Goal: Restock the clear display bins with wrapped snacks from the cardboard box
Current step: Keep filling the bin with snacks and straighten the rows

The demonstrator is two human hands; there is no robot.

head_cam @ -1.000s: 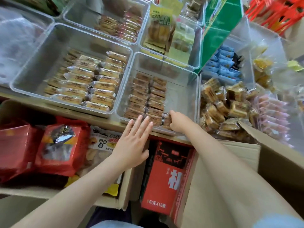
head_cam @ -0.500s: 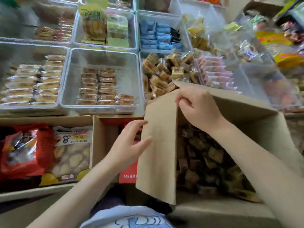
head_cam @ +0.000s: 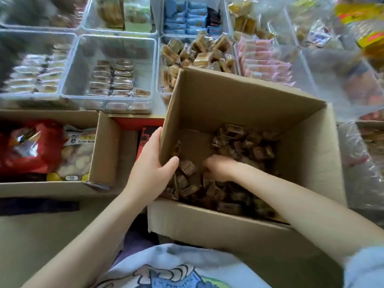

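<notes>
An open cardboard box [head_cam: 245, 104] stands in front of me with several small brown wrapped snacks [head_cam: 245, 142] heaped on its bottom. My left hand [head_cam: 151, 165] grips the box's left wall, thumb inside and fingers outside. My right hand [head_cam: 218, 167] is down inside the box among the snacks; it is blurred and its fingers are hidden. Beyond the box, a clear bin [head_cam: 160, 65] holds the same kind of tan wrapped snacks [head_cam: 199, 53]. Left of it, another clear bin [head_cam: 83, 65] holds two rows of flat brown packets [head_cam: 112, 77].
A second cardboard box [head_cam: 104, 146] at the left holds red snack bags [head_cam: 31, 146] and a biscuit bag. A red carton [head_cam: 145, 134] sits between the two boxes. Further clear bins hold pink packets [head_cam: 264, 61], blue packets [head_cam: 191, 17] and pale packets [head_cam: 35, 73].
My right hand left the box flap and dropped into the box among the snacks. My left hand moved from the flap to the box's left wall. The view shifted right over the box.
</notes>
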